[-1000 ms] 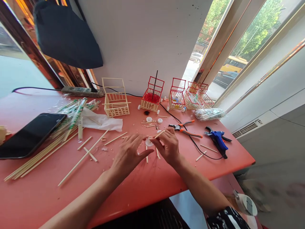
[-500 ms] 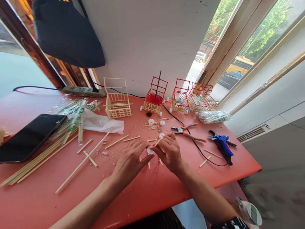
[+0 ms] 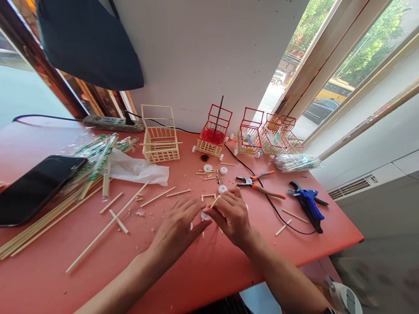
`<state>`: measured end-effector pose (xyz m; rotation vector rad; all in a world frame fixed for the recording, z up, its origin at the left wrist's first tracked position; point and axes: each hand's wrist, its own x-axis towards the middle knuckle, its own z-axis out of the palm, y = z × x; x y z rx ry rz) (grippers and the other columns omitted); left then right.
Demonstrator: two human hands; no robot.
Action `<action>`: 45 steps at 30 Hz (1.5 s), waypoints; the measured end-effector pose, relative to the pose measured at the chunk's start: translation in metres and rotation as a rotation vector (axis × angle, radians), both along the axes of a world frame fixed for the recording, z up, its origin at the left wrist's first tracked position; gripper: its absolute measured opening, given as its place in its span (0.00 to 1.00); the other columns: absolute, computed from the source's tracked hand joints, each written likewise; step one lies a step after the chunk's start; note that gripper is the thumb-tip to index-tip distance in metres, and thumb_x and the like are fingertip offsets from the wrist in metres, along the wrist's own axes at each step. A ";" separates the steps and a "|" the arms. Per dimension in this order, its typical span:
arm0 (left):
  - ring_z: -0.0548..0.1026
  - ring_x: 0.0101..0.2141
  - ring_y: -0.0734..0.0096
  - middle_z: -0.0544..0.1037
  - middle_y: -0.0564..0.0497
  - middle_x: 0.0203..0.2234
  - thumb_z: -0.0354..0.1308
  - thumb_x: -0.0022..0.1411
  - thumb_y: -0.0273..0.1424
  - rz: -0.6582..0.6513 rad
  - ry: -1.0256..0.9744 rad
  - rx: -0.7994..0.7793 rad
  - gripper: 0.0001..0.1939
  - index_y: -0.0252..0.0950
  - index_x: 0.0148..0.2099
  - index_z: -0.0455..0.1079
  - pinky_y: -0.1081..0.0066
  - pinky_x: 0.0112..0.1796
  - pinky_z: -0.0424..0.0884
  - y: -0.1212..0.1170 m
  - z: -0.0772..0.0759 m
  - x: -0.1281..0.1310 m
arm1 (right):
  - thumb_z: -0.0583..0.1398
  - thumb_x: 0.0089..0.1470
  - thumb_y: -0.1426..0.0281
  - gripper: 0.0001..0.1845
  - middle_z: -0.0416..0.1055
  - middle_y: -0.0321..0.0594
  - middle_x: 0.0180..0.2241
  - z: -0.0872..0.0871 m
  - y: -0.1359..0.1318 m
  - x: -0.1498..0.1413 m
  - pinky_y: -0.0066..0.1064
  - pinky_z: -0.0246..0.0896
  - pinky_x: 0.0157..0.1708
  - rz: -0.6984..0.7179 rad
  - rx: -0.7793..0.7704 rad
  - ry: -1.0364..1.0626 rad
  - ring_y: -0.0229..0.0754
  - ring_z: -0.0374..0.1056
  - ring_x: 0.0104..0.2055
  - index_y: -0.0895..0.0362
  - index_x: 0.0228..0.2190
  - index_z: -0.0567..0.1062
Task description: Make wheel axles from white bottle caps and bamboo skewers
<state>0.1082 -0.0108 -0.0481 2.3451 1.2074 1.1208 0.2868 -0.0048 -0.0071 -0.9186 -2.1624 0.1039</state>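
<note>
My left hand and my right hand meet over the middle of the red table. The right hand pinches a short wooden stick whose lower end sits in a small white disc. The left hand's fingertips press on that disc from the left, its fingers close together. More white discs and short stick pieces lie just beyond the hands.
Orange-handled pliers and a blue glue gun with its black cable lie to the right. Stick-built carts stand along the wall. Long sticks, a phone and white tissue are at left.
Both hands stay together on the stick and disc and have drawn slightly nearer to me. The camera has tilted a little, shifting the table in view.
</note>
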 end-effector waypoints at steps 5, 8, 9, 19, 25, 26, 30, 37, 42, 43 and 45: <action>0.76 0.36 0.58 0.78 0.49 0.33 0.59 0.67 0.34 0.010 0.040 0.000 0.06 0.38 0.38 0.69 0.64 0.37 0.70 -0.002 0.003 0.001 | 0.56 0.69 0.65 0.14 0.74 0.35 0.26 -0.002 0.001 -0.001 0.35 0.51 0.42 0.000 0.010 -0.003 0.38 0.67 0.30 0.54 0.29 0.69; 0.76 0.35 0.58 0.77 0.49 0.32 0.60 0.65 0.31 0.015 0.065 -0.008 0.05 0.37 0.37 0.69 0.63 0.37 0.70 -0.002 0.005 0.002 | 0.55 0.70 0.65 0.16 0.74 0.35 0.26 -0.005 0.002 -0.001 0.35 0.51 0.42 0.008 0.022 0.003 0.37 0.66 0.30 0.55 0.29 0.69; 0.75 0.35 0.58 0.77 0.49 0.32 0.60 0.65 0.30 0.014 0.074 -0.010 0.04 0.37 0.36 0.69 0.62 0.37 0.70 -0.002 0.005 0.002 | 0.55 0.70 0.65 0.16 0.74 0.35 0.26 -0.005 0.002 -0.002 0.35 0.51 0.42 0.011 0.021 -0.003 0.37 0.66 0.30 0.55 0.29 0.70; 0.77 0.46 0.54 0.80 0.47 0.45 0.66 0.61 0.33 0.013 -0.018 -0.099 0.20 0.40 0.54 0.69 0.61 0.44 0.73 -0.001 0.003 -0.001 | 0.53 0.71 0.64 0.17 0.78 0.37 0.30 -0.001 0.002 0.000 0.36 0.53 0.40 -0.001 0.027 0.083 0.38 0.69 0.31 0.55 0.31 0.72; 0.78 0.45 0.57 0.80 0.50 0.44 0.63 0.64 0.33 -0.010 -0.082 -0.153 0.11 0.42 0.49 0.72 0.62 0.44 0.72 -0.002 0.007 -0.002 | 0.53 0.70 0.66 0.15 0.76 0.36 0.28 -0.002 0.002 0.000 0.36 0.54 0.42 0.015 0.024 0.079 0.37 0.68 0.30 0.55 0.31 0.70; 0.78 0.44 0.57 0.80 0.50 0.43 0.63 0.64 0.33 -0.007 -0.085 -0.151 0.10 0.42 0.48 0.73 0.62 0.43 0.72 -0.002 0.006 -0.002 | 0.53 0.70 0.66 0.15 0.76 0.36 0.28 -0.002 0.002 -0.001 0.36 0.53 0.42 0.017 0.024 0.073 0.37 0.68 0.30 0.55 0.31 0.70; 0.79 0.42 0.58 0.80 0.51 0.39 0.63 0.65 0.35 -0.001 -0.101 -0.142 0.08 0.41 0.45 0.73 0.64 0.41 0.72 -0.002 0.003 -0.002 | 0.53 0.71 0.66 0.15 0.76 0.36 0.28 -0.001 0.001 -0.002 0.35 0.53 0.41 0.030 0.035 0.043 0.37 0.68 0.31 0.55 0.30 0.70; 0.78 0.41 0.58 0.80 0.50 0.39 0.61 0.66 0.39 -0.001 -0.120 -0.104 0.10 0.40 0.45 0.73 0.63 0.41 0.72 -0.003 -0.001 -0.001 | 0.54 0.70 0.67 0.15 0.76 0.35 0.27 0.000 0.001 -0.003 0.36 0.53 0.41 0.041 0.049 0.056 0.37 0.68 0.31 0.55 0.30 0.70; 0.77 0.41 0.59 0.80 0.49 0.38 0.60 0.67 0.40 0.004 -0.129 -0.072 0.11 0.40 0.46 0.73 0.64 0.40 0.72 -0.003 0.000 -0.002 | 0.54 0.70 0.66 0.14 0.77 0.36 0.29 0.000 0.001 -0.002 0.36 0.54 0.41 0.040 0.040 0.088 0.37 0.69 0.32 0.55 0.31 0.71; 0.77 0.41 0.59 0.80 0.49 0.38 0.60 0.67 0.40 0.005 -0.132 -0.072 0.11 0.40 0.46 0.73 0.64 0.41 0.72 -0.003 0.000 -0.002 | 0.54 0.70 0.66 0.14 0.78 0.36 0.29 0.000 0.001 -0.002 0.36 0.55 0.41 0.040 0.039 0.093 0.37 0.69 0.32 0.55 0.31 0.71; 0.77 0.42 0.58 0.80 0.49 0.39 0.60 0.67 0.40 0.002 -0.137 -0.075 0.11 0.41 0.47 0.73 0.63 0.41 0.72 -0.003 0.000 -0.002 | 0.53 0.70 0.66 0.15 0.78 0.36 0.29 0.001 0.000 -0.002 0.36 0.55 0.41 0.037 0.036 0.101 0.37 0.70 0.31 0.55 0.31 0.71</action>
